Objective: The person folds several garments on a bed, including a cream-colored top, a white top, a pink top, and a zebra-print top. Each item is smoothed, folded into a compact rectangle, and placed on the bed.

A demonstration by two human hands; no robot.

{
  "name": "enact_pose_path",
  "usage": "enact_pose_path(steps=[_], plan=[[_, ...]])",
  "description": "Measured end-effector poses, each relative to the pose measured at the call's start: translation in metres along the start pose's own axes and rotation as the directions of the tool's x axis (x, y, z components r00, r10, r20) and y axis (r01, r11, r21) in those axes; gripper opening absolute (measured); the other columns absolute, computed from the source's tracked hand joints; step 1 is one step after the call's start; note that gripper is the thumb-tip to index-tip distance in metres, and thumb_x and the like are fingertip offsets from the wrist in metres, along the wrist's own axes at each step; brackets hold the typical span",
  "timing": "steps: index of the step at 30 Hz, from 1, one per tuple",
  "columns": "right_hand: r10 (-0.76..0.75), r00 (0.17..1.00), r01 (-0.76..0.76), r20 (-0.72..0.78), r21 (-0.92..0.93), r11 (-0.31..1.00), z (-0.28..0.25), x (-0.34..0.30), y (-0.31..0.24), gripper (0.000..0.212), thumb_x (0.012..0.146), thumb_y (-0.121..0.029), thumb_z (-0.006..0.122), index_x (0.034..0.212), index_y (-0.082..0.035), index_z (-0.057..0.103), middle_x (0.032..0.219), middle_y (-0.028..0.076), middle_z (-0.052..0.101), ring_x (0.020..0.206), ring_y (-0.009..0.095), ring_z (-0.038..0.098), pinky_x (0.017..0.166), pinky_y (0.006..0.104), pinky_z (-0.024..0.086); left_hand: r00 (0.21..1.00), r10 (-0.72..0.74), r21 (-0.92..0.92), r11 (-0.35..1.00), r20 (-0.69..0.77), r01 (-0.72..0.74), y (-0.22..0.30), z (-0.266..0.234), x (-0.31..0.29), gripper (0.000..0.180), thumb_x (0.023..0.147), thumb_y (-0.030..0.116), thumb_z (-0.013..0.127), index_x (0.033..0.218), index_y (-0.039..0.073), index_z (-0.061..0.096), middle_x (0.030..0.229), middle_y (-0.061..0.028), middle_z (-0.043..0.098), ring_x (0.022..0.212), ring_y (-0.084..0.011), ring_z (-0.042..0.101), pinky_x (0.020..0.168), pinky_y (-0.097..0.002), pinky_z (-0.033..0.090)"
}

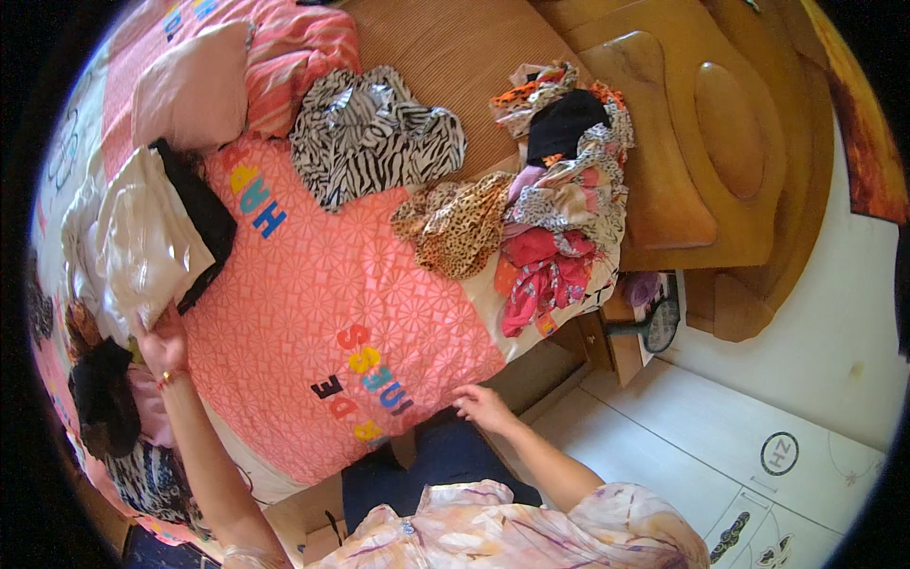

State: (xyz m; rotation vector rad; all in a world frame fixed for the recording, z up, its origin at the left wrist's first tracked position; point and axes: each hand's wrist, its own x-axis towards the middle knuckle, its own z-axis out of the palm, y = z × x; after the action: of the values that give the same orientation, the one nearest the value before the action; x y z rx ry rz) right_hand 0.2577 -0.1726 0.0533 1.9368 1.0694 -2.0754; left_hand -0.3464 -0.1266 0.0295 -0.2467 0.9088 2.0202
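Observation:
My left hand (163,345) reaches to the left side of the bed, its fingers closed on the lower edge of a shiny white satin garment (156,248); the fingertips are partly hidden. A black garment (201,213) lies against the satin one on its right. My right hand (485,409) hovers by the near edge of the coral patterned bedspread (313,313), fingers loosely apart and holding nothing. Toward the far side lies a zebra-print garment (372,137), with a crumpled leopard-print cloth (457,223) nearer to me.
Mixed clothes pile up at the bed's right, with a black piece (567,126) on top and a red one (550,275) in front. More dark clothes (104,398) sit near my left forearm. A pink pillow (192,87) lies far left. The wooden headboard (654,142) borders the right.

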Motion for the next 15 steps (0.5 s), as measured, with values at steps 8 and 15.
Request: enact_pose_path(steps=[8,15], plan=[[-0.624,0.557,0.470,-0.549,-0.411,0.781,-0.116,-0.016,-0.131,0.057,0.079,-0.011,0.066,0.130,-0.003,0.042,0.122,0.016,0.051,0.106,0.026,0.054,0.089,0.0362,0.045,0.972,-0.157,0.241,0.950,-0.177,0.197,-0.042,-0.002,-0.141,0.037,0.091,0.041,0.053,0.107,0.009,0.058,0.114,-0.0073,0.061,0.103,-0.0208,0.059,0.088,-0.0359,0.047],[-0.475,0.469,0.692,-0.744,-0.024,0.721,-0.242,0.061,-0.251,0.060,0.078,-0.010,0.067,0.130,0.001,0.038,0.118,0.013,0.055,0.100,0.027,0.058,0.082,0.0368,0.050,0.789,-0.428,0.468,0.641,-0.441,0.609,-0.081,-0.026,-0.322,0.032,0.091,0.036,0.051,0.108,0.010,0.053,0.098,-0.0096,0.064,0.083,-0.0233,0.063,0.076,-0.0408,0.052]])
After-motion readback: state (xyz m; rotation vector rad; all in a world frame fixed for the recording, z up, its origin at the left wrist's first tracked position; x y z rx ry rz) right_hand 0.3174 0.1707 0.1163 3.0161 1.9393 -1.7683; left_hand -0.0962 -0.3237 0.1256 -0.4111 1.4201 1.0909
